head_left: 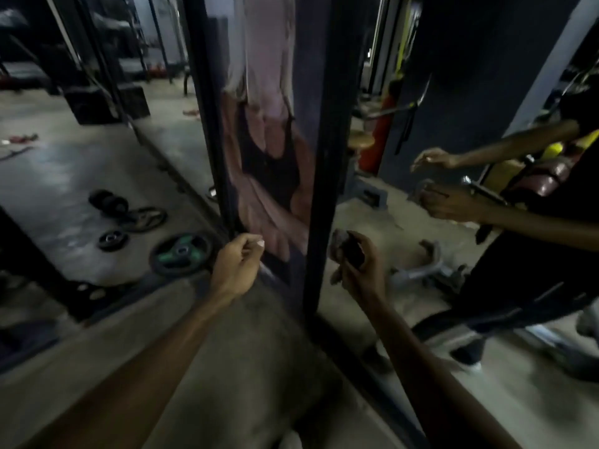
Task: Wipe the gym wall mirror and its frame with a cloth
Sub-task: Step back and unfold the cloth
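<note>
Left grip [238, 264] is curled on nothing I can see, near the frame [324, 173]. Right grip [353, 264] is clamped on the bunched cloth [338, 246], just off the mirror [453, 108]. I'd flatten the cloth first, then wipe in overlapping strokes.

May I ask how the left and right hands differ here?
The right hand grips a crumpled cloth; the left hand holds no cloth, fingers curled. The left hand is at the poster panel's edge, the right hand before the mirror. Both are near the black frame.
</note>
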Action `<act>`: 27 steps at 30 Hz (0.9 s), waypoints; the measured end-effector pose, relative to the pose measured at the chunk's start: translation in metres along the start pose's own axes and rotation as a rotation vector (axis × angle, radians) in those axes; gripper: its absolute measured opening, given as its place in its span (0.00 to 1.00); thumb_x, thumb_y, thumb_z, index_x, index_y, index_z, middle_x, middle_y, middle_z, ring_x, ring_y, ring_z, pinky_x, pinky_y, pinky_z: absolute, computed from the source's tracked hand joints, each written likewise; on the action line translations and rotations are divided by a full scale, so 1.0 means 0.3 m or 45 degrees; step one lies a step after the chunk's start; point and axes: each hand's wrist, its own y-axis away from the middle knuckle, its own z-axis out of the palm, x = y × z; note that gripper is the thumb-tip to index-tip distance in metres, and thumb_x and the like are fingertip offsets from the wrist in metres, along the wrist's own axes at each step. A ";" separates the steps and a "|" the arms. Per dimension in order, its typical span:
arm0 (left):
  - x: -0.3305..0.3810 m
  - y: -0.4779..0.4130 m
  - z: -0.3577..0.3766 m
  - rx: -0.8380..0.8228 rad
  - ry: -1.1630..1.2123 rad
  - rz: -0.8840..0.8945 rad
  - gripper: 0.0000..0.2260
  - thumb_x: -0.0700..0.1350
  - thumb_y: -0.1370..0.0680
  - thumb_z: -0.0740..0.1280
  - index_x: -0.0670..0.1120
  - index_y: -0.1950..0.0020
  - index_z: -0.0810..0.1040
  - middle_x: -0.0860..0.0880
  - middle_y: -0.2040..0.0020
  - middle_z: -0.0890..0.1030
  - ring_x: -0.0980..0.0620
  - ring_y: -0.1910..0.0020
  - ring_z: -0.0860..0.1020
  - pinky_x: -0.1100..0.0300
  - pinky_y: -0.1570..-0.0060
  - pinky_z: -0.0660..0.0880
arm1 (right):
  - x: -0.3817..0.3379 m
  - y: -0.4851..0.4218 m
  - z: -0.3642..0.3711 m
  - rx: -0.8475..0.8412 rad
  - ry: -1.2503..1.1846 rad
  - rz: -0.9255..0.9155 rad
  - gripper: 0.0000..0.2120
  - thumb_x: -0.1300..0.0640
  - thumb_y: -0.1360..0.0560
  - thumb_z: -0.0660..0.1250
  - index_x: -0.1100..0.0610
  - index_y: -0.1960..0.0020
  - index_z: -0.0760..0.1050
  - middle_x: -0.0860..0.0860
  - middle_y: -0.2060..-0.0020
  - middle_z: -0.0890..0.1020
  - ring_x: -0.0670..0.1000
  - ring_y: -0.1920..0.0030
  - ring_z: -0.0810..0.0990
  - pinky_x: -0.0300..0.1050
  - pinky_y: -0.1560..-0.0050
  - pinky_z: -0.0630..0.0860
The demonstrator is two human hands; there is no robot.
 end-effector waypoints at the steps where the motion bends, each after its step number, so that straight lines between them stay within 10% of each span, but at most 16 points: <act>1: -0.017 0.074 0.027 -0.023 0.026 -0.035 0.05 0.49 0.20 0.68 0.52 0.46 0.81 0.59 0.55 0.82 0.56 0.53 0.81 0.68 0.51 0.74 | 0.031 0.064 -0.031 0.003 -0.018 0.046 0.12 0.64 0.19 0.68 0.57 0.37 0.76 0.59 0.53 0.83 0.60 0.69 0.82 0.44 0.75 0.75; 10: -0.001 0.749 0.338 -0.198 0.100 -0.252 0.12 0.55 0.26 0.64 0.53 0.47 0.81 0.61 0.57 0.81 0.70 0.60 0.78 0.75 0.58 0.71 | 0.252 0.561 -0.393 0.028 0.155 0.207 0.13 0.52 0.23 0.71 0.45 0.39 0.76 0.47 0.47 0.83 0.58 0.57 0.86 0.58 0.58 0.84; 16: 0.073 1.155 0.526 -0.132 0.208 -0.382 0.13 0.53 0.26 0.64 0.49 0.47 0.80 0.56 0.57 0.82 0.65 0.60 0.79 0.71 0.55 0.73 | 0.317 0.877 -0.662 -0.131 0.215 0.172 0.11 0.64 0.22 0.71 0.54 0.42 0.78 0.41 0.54 0.81 0.46 0.50 0.82 0.27 0.52 0.74; 23: 0.247 1.679 0.709 -0.151 0.212 -0.463 0.12 0.53 0.25 0.64 0.48 0.48 0.80 0.53 0.57 0.82 0.57 0.58 0.78 0.72 0.58 0.72 | 0.324 1.282 -1.078 -0.319 0.203 0.042 0.07 0.71 0.21 0.66 0.67 0.57 0.75 0.58 0.61 0.76 0.55 0.61 0.77 0.39 0.62 0.75; 27: 0.339 1.853 0.805 -0.300 0.197 -0.466 0.02 0.48 0.20 0.67 0.53 0.50 0.79 0.55 0.57 0.81 0.58 0.57 0.78 0.71 0.59 0.72 | 0.353 1.466 -1.256 -0.162 0.191 0.206 0.06 0.73 0.23 0.66 0.65 0.55 0.78 0.53 0.61 0.79 0.41 0.60 0.79 0.30 0.59 0.76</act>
